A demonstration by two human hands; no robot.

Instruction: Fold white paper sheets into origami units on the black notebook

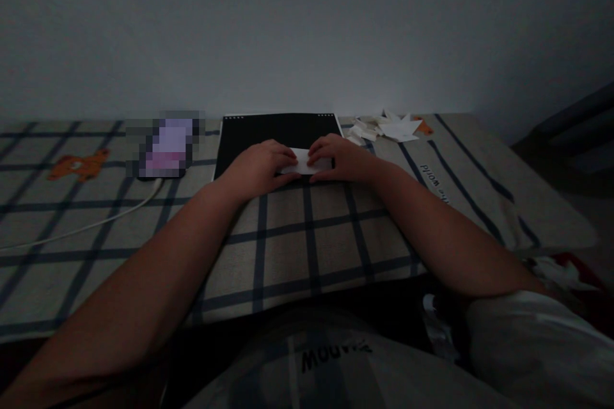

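A small white piece of paper [303, 160] lies over the black board [278, 128], near its front edge. My left hand [261, 166] holds the paper's left part, fingertips on top and thumb along the near edge. From the other side, my right hand [343, 160] grips the right part the same way, its fingers curled. Both hands partly cover the paper, so its full outline and any folds are hidden.
A checkered cloth [307, 223] covers the table, which meets a wall [297, 32] at the back. A phone [167, 144] with a white cable [119, 214] lies at left. Several folded white paper pieces [398, 128] are heaped right of the board.
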